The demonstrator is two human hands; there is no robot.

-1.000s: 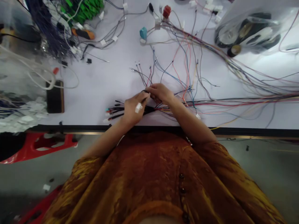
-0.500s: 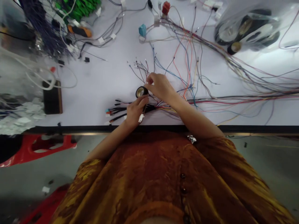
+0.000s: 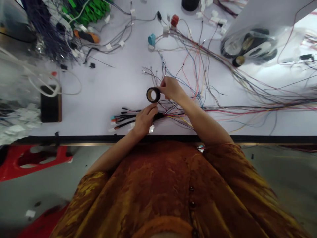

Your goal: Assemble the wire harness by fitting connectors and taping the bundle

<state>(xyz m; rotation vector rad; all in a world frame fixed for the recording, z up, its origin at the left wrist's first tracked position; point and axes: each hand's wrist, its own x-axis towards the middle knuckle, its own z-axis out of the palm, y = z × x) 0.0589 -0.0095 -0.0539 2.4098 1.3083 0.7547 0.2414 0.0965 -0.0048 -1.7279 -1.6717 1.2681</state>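
My left hand (image 3: 143, 121) is closed over the bundle of wires (image 3: 159, 115) near the table's front edge, its fingertips pointing to the right. Black-sleeved branches with small connectors (image 3: 113, 119) stick out to the left of that hand. A roll of black tape (image 3: 148, 96) stands just above the left fingertips. At its right rim, my right hand (image 3: 171, 90) pinches it between thumb and fingers. Thin loose wire ends (image 3: 155, 75) fan out beyond the roll. My left palm hides part of the bundle.
Long wires (image 3: 237, 109) run off to the right. A plastic bag (image 3: 262, 43) holding dark rolls lies at the back right. Blue (image 3: 151, 39) and red (image 3: 174, 20) connectors sit at the back. On the left are a dark phone-like object (image 3: 51, 105) and an orange-handled tool (image 3: 86, 36).
The tape roll has shifted slightly right and up, turning its open face more toward me. My right hand has moved a little right, and its fingers now close at the roll's edge.
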